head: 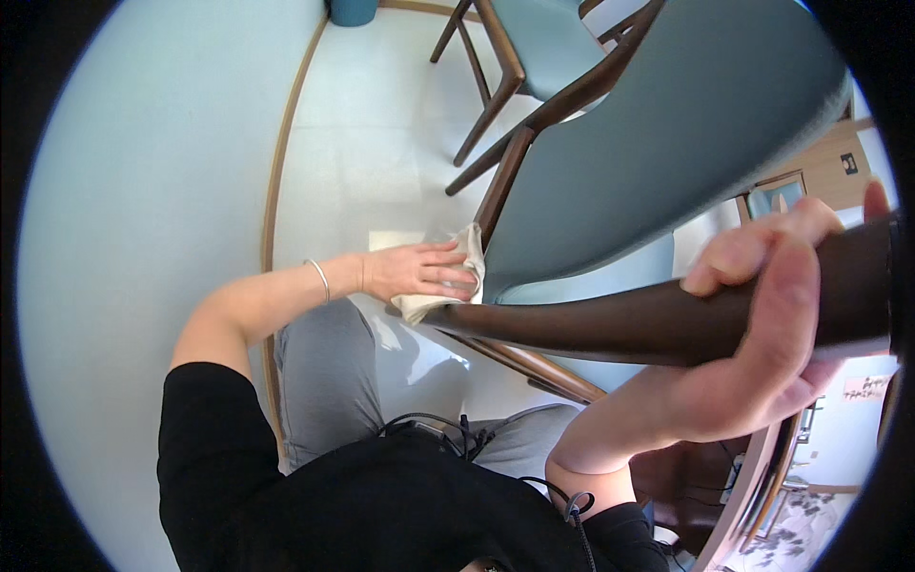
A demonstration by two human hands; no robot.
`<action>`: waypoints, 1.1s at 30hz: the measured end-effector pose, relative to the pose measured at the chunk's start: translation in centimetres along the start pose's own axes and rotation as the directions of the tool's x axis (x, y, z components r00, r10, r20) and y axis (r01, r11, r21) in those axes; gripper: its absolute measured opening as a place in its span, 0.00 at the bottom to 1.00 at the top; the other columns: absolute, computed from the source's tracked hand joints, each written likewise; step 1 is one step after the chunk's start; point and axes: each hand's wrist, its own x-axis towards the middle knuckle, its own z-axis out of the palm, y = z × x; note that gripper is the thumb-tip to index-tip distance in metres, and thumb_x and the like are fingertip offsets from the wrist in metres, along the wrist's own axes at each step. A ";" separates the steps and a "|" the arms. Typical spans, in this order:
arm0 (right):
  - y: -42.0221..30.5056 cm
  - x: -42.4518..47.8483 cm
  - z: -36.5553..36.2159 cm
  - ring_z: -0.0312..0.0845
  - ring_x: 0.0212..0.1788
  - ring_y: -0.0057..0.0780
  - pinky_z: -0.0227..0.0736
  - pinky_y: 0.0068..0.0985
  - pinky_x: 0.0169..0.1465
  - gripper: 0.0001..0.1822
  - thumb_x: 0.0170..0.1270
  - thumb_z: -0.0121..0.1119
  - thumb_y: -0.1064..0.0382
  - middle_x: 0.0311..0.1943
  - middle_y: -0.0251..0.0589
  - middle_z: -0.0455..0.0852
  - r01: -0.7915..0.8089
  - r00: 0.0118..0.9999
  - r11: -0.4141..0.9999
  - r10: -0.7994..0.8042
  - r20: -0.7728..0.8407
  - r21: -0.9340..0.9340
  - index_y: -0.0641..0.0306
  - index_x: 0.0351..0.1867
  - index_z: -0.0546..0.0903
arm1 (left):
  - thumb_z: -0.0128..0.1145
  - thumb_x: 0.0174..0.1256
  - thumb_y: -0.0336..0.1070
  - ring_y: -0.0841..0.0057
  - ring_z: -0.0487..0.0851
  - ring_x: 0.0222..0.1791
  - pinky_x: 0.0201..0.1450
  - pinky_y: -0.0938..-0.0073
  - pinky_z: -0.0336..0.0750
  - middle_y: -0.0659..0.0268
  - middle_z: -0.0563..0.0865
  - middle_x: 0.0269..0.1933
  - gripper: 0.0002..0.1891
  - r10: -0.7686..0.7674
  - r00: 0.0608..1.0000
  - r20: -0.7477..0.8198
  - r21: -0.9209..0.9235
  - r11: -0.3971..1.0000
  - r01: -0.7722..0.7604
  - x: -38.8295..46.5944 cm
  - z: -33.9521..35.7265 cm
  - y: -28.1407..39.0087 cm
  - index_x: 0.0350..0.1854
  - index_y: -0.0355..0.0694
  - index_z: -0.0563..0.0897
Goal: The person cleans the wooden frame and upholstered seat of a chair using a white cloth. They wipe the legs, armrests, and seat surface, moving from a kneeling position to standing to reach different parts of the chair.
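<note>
A chair with a blue-grey upholstered panel (629, 157) and a dark brown wooden frame fills the space before me. My left hand (422, 273) lies over a cream cloth (418, 304), pressing it to the frame near a corner where two wooden parts come close. Its thumb is hidden. Closer to me, my right hand (772, 307) is wrapped around a thick, dark wooden bar (607, 325) of the frame, its fingers curled over the top. The bar runs from the cloth to the right rim of the view.
Beyond the chair stands another wooden chair (554, 43) with a blue-grey seat. To the left rises a pale wall (143, 214) with a wooden baseboard (280, 164). A teal container (353, 11) sits on the light tiled floor (357, 143). A table edge (743, 493) shows at lower right.
</note>
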 end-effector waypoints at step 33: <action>-2.4 0.1 -1.6 0.71 0.19 0.20 0.68 0.15 0.30 0.27 0.58 0.58 0.71 0.23 0.37 0.80 -0.038 0.999 0.981 0.038 0.008 0.191 0.69 0.60 0.65 | 0.53 0.57 0.34 0.62 0.62 0.69 0.72 0.50 0.55 0.61 0.70 0.64 0.26 -0.060 0.988 0.144 0.214 0.976 0.028 2.6 -1.3 0.8 0.61 0.50 0.69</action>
